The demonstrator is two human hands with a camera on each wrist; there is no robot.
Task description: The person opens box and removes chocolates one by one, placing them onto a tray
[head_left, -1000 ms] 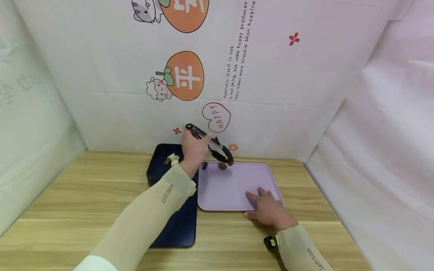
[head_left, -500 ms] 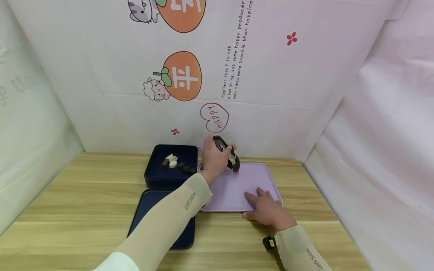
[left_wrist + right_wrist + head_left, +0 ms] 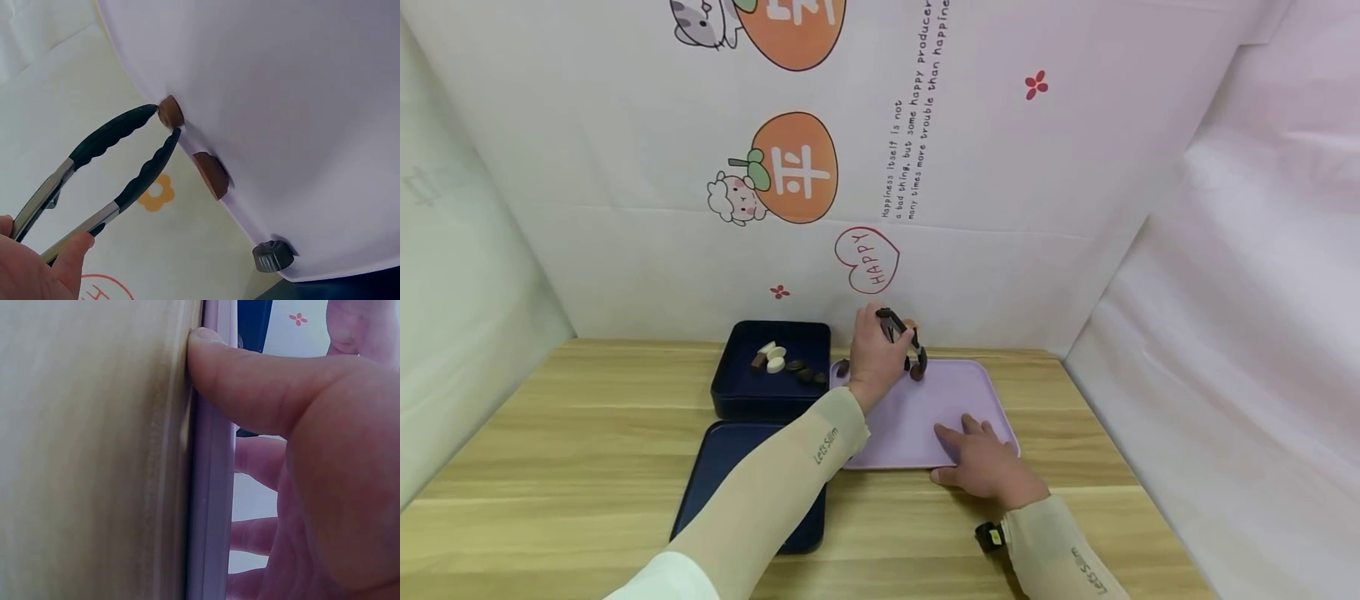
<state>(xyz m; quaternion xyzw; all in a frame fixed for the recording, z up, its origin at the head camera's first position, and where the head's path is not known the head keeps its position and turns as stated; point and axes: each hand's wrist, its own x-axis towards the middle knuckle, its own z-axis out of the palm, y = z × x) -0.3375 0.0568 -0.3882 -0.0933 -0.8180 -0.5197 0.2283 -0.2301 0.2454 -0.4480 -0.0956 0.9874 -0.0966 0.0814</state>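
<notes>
My left hand (image 3: 877,354) grips black-and-steel kitchen tongs (image 3: 111,164) above the back edge of the lilac tray (image 3: 917,433). At the tips of the tongs sits a small round brown chocolate-like piece (image 3: 170,112), by the tray's rim. Beside it on the tray lie a flat-cut brown piece (image 3: 212,175) and, near the corner, a dark fluted piece (image 3: 273,255). Whether both tips touch the round piece, I cannot tell. My right hand (image 3: 988,462) rests with fingers spread on the tray's front right corner, its thumb (image 3: 240,384) against the front edge.
Left of the tray stands a dark blue box (image 3: 741,392) holding several white, brown and dark pieces. In front of it lies a dark blue lid-like panel (image 3: 718,467), partly under my left forearm. A white printed backdrop (image 3: 962,275) rises right behind the wooden table (image 3: 587,450).
My left hand has moved right and lower, bringing the tongs and the round brown piece down to the tray's back edge. My right hand stays in place; the head view has shifted slightly.
</notes>
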